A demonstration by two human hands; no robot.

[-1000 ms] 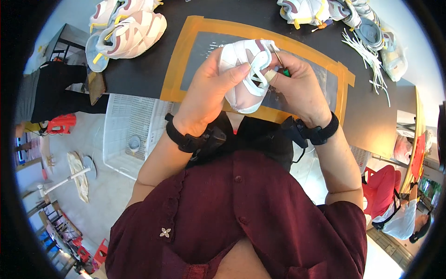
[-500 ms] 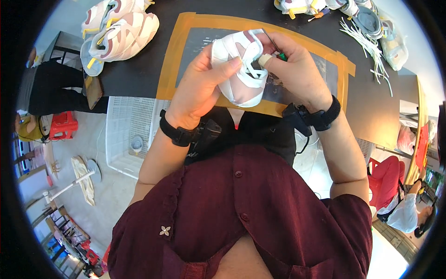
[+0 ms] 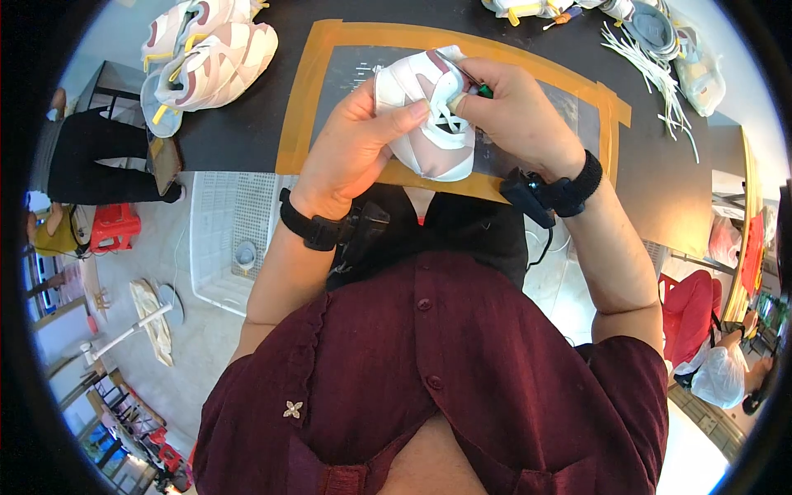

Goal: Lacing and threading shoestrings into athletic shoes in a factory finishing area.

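Observation:
Low over the near part of the table, my left hand (image 3: 346,153) is closed on a white and pale pink shoe upper (image 3: 437,161), thumb on its side and fingers behind it. White laces (image 3: 450,136) cross its front. At the opening's right side is my right hand (image 3: 524,111), closed around a thin tool with a green handle (image 3: 485,91). Its thumb and fingers press near the top of the lacing. The tool's tip and whatever else the fingers pinch are hidden.
A mat framed by tan tape (image 3: 301,124) lies under my hands. Several finished-looking shoes (image 3: 223,70) stand at the far left. White laces (image 3: 652,74), an orange-handled tool (image 3: 565,16) and more shoes lie far right. A white crate (image 3: 219,280) sits below the left table edge.
My right hand has shifted slightly left, closer to the lacing. The tool has turned in its fingers, showing less of its shaft. My left hand still holds the shoe upper.

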